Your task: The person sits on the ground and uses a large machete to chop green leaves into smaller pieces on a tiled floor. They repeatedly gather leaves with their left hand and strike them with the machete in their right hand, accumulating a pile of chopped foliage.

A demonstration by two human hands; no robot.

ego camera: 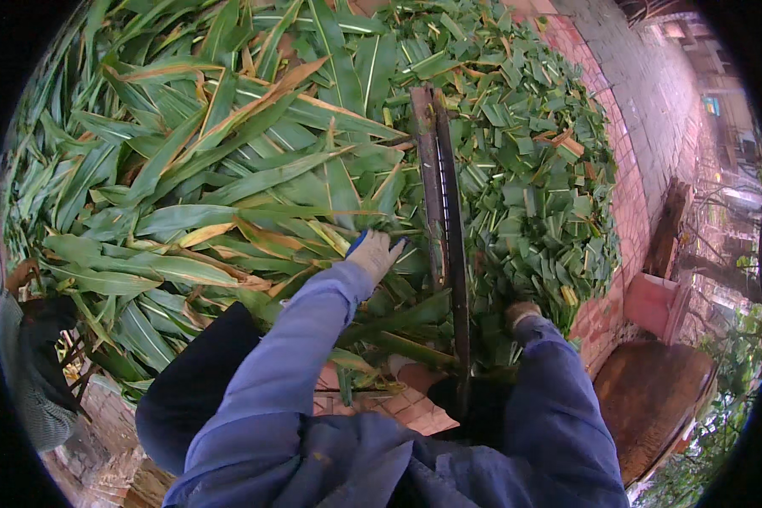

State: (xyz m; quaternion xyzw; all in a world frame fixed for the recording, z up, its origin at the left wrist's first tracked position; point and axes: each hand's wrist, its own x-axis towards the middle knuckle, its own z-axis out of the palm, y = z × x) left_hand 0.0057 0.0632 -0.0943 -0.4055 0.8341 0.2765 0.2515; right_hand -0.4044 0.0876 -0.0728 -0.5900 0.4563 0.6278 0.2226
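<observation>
My left hand [374, 254], in a pale glove with blue fingertips, lies over long green maize leaves [228, 184], its visible fingers apart. Just right of it stands a hinged fodder cutter: a grooved bed [428, 184] and a long dark metal blade [452, 216] beside it, running from far to near. Beyond the blade, my right hand [522, 312] is low over the chopped leaves [527, 209], near the blade's near part. Its fingers are hidden in shadow and leaves, so its hold cannot be seen. Some long leaves cross under the blade at its near part.
Red brick paving [622, 190] borders the leaf heap. At the right are a pink planter [657, 305], a weathered timber [668, 232] and a brown wooden board [654, 400]. Dark and checked cloth [41, 374] hangs at the left edge. My knee [197, 387] is beside the leaves.
</observation>
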